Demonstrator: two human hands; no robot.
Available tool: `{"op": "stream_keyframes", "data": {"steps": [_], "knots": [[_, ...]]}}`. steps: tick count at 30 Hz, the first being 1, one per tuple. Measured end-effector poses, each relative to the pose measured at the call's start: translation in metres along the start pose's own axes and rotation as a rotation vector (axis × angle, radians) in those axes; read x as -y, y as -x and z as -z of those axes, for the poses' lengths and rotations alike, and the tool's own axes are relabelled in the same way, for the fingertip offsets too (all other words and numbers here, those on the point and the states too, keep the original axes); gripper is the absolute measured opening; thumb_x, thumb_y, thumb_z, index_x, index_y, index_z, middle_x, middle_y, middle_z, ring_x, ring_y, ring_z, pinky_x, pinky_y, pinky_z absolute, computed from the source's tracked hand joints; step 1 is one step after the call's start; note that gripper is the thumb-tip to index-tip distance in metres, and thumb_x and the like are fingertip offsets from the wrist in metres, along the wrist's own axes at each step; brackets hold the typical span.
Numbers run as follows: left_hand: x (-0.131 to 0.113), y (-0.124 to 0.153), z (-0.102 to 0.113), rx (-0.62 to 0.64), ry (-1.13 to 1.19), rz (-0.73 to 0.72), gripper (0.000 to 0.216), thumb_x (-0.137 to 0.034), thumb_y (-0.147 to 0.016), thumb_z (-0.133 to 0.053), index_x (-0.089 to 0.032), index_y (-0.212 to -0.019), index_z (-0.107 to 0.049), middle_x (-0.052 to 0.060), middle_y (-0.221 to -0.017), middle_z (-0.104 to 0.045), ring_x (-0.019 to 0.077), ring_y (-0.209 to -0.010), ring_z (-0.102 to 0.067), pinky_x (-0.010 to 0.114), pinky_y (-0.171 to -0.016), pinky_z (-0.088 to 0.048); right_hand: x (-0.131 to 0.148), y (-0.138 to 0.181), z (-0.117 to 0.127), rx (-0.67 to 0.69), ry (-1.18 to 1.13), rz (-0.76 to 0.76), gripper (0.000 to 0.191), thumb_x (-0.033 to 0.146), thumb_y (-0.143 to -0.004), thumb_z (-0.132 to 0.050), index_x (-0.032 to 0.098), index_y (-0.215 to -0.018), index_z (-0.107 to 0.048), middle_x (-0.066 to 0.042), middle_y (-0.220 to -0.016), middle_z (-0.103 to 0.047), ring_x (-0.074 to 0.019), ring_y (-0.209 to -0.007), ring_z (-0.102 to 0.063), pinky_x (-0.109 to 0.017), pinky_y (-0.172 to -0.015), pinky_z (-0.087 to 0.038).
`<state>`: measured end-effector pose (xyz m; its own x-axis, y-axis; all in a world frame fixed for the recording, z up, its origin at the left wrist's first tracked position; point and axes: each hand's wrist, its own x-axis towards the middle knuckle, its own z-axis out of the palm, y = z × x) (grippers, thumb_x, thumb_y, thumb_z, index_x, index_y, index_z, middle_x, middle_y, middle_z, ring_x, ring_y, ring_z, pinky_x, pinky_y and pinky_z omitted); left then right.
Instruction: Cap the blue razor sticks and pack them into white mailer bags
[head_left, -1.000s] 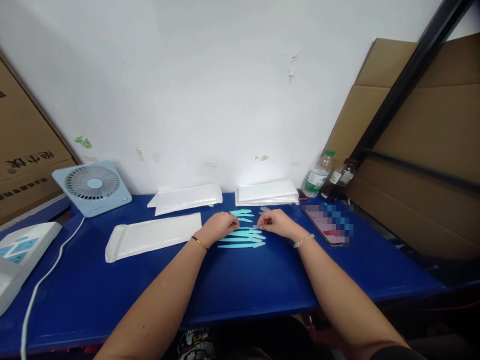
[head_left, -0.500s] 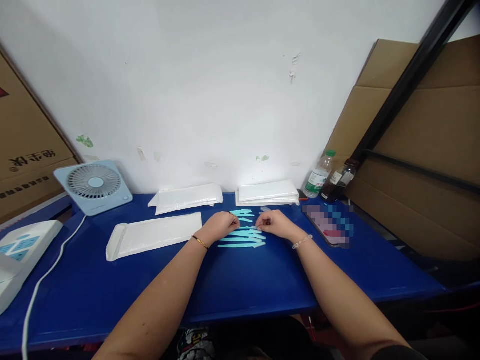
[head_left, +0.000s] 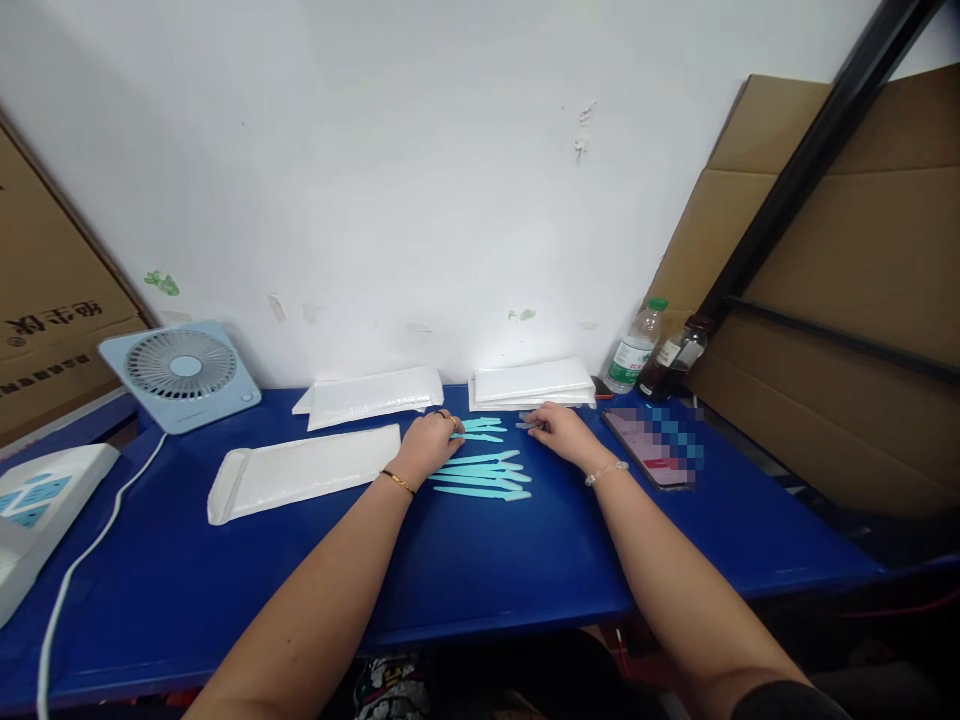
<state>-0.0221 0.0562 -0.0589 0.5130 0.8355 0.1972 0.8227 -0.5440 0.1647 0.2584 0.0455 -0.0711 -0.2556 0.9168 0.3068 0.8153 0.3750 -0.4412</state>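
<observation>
My left hand [head_left: 431,445] is closed in a pinch on the handle end of a teal eyebrow razor [head_left: 484,437], beside a few more at the back. Closer to me, several teal eyebrow razors [head_left: 480,474] lie fanned in a row, with pale translucent caps at their right ends. My right hand [head_left: 559,435] is at the small clear plastic caps [head_left: 525,419] right of the back razors, thumb and fingers closing on one. Its fingertips partly hide those caps.
White padded mailers [head_left: 307,470] lie on the left, with more stacked along the wall [head_left: 532,380]. A blue fan [head_left: 180,372] and white device [head_left: 52,510] stand left. Rightward are a phone [head_left: 645,450], a water bottle [head_left: 634,350] and a dark bottle [head_left: 671,360].
My right hand has moved back from the front row to the clear caps. My left hand has shifted slightly left and back, onto a razor of the rear group.
</observation>
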Motion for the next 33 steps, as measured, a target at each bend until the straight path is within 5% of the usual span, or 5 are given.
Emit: {"op": "stream_keyframes", "data": {"steps": [8,17,33], "knots": [[-0.006,0.002,0.003,0.026,0.062,0.011,0.01,-0.024,-0.079,-0.057,-0.019,-0.077,-0.066,0.004,-0.088,-0.064,0.0173,-0.08,-0.059,0.026,-0.07,-0.042,-0.006,0.002,0.003,0.019,0.127,-0.071,0.008,0.016,-0.074,-0.062,0.018,-0.078,-0.068,-0.005,-0.084,-0.063,-0.0174,-0.075,-0.058,-0.028,-0.069,-0.042],[-0.003,0.002,-0.003,0.036,0.178,-0.043,0.012,-0.024,-0.079,-0.054,-0.02,-0.078,-0.065,0.001,-0.08,-0.065,0.0148,-0.071,-0.058,0.024,-0.06,-0.039,0.017,0.005,-0.008,0.168,-0.236,-0.092,0.009,0.024,-0.071,-0.067,0.017,-0.075,-0.07,-0.001,-0.068,-0.064,-0.0129,-0.062,-0.057,-0.024,-0.06,-0.043],[-0.003,-0.004,-0.014,0.086,0.36,-0.137,0.017,-0.027,-0.082,-0.054,-0.019,-0.083,-0.068,0.002,-0.084,-0.067,0.0146,-0.075,-0.061,0.022,-0.065,-0.046,0.034,0.004,-0.017,0.181,-0.277,0.018,0.011,0.026,-0.073,-0.067,0.02,-0.079,-0.074,-0.003,-0.074,-0.069,-0.015,-0.066,-0.062,-0.025,-0.062,-0.047]]}}
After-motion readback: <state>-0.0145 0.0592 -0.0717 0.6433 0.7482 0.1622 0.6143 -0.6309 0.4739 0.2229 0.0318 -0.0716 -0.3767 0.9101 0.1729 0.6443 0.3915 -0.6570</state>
